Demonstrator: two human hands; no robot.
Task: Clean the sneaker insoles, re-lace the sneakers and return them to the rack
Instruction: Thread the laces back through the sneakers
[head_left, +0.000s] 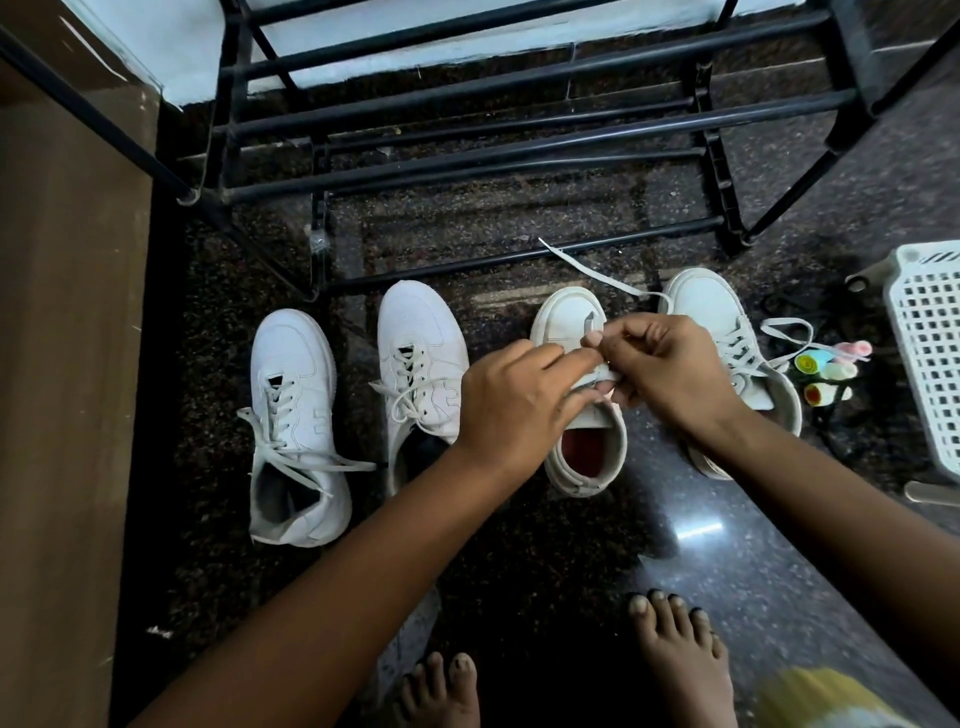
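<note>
Several white sneakers stand in a row on the dark floor. The third sneaker (566, 322), with a red insole (584, 449), is under both hands. My left hand (514, 400) grips its upper at the eyelets. My right hand (660, 364) pinches a white lace (597, 273) that trails away toward the rack. The two left sneakers (296, 415) (421, 353) are laced with loose ends. The far right sneaker (727, 332) is laced too and partly hidden behind my right wrist.
A black metal shoe rack (467, 140) stands just behind the sneakers. A white plastic basket (930, 353) is at the right edge, with small coloured rolls (826, 369) beside it. A brown cabinet (62, 364) lines the left. My bare feet (675, 660) are at the bottom.
</note>
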